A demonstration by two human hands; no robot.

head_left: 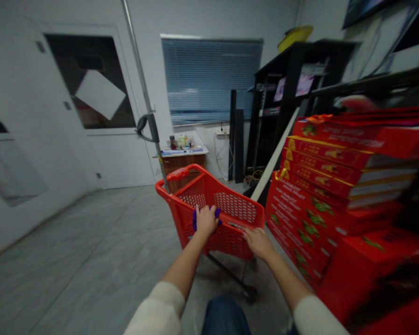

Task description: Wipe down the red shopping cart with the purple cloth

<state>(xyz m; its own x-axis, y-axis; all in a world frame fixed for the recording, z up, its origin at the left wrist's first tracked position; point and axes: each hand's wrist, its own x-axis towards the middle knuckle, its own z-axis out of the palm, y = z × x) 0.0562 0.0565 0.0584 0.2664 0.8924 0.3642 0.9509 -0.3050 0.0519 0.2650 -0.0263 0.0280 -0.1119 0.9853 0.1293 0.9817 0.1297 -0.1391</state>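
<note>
A red plastic shopping cart (235,207) stands on the floor in front of me, its perforated basket above dark metal legs with a wheel. My left hand (206,221) presses a purple cloth (196,219) against the near rim of the basket, fingers curled over it. Farther right along the same rim, my right hand (259,242) grips the corner edge of the cart. Part of the cloth is hidden under my left hand. A long metal pole (142,79) with a grey handle (151,128) rises at the cart's far left corner.
Stacked red boxes (300,218) stand close on the right. Behind the cart are a small wooden cabinet (185,165) with bottles on top, a black rack (289,70) and a leaning white board (275,156). A white door (120,160) is at the left; grey floor (118,242) lies before it.
</note>
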